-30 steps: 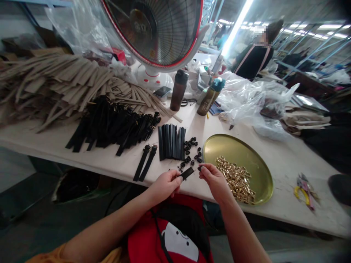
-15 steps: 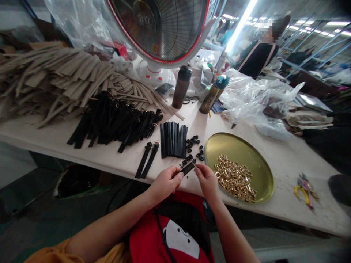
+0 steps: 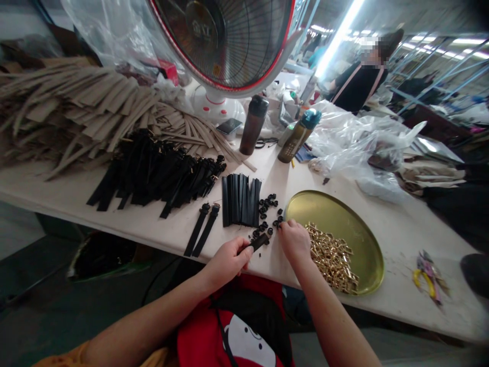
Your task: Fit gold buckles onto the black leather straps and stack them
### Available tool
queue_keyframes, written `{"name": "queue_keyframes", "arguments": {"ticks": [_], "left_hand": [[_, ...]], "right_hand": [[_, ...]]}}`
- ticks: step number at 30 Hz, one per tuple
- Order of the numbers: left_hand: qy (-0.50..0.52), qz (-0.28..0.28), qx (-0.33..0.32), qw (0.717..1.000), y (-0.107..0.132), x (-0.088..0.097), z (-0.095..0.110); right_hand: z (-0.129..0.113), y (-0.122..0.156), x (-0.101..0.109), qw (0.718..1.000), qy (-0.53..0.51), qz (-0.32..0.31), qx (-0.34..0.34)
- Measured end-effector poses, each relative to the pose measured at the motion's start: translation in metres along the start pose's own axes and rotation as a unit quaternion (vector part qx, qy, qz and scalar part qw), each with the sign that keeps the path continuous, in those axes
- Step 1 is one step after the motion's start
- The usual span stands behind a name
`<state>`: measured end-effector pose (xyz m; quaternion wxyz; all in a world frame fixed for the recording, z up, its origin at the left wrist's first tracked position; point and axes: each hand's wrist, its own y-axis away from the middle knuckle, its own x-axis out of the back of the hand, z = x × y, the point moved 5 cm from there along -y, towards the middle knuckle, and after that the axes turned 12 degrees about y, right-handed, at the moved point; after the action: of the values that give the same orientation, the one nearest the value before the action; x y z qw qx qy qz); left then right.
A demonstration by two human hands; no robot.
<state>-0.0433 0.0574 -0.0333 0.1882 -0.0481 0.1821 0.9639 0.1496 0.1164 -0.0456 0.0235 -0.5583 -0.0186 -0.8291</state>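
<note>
My left hand (image 3: 232,256) is closed around a short black strap (image 3: 260,241), whose free end points right over the table. My right hand (image 3: 296,243) has its fingertips pinched together at a small black loop (image 3: 280,224), beside the tray. More small black loops (image 3: 263,210) lie scattered just left of it. Behind my left hand sits a row of flat black straps (image 3: 240,200). Two black straps with buckles (image 3: 206,230) lie to the left. Gold-coloured buckles (image 3: 332,257) are heaped in an oval gold tray (image 3: 372,239), close to my right forearm.
A pile of black buckled straps (image 3: 153,173) and a large heap of beige strips (image 3: 76,107) cover the left side. A fan (image 3: 217,102), two bottles (image 3: 254,125) and plastic bags (image 3: 355,137) stand behind. Pliers (image 3: 426,278) lie at right. A person (image 3: 359,84) is in the background.
My right hand has left the end of the strap and moved right and slightly away from me to the small loops. My left hand still holds the strap, a little lower in view.
</note>
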Motion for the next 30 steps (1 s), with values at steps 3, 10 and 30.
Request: {"name": "queue_keyframes", "arguments": {"ticks": [3, 10, 30], "left_hand": [[-0.006, 0.001, -0.001, 1.0, 0.002, 0.0, 0.0], [-0.014, -0.014, 0.003, 1.0, 0.011, -0.006, 0.003], [-0.04, 0.012, -0.028, 0.999, 0.022, -0.001, 0.003]], "right_hand": [[-0.005, -0.006, -0.002, 1.0, 0.001, -0.012, 0.019], [-0.002, -0.018, -0.007, 0.996, -0.022, -0.055, 0.068], [-0.005, 0.042, 0.001, 0.769, -0.633, -0.014, -0.089]]}}
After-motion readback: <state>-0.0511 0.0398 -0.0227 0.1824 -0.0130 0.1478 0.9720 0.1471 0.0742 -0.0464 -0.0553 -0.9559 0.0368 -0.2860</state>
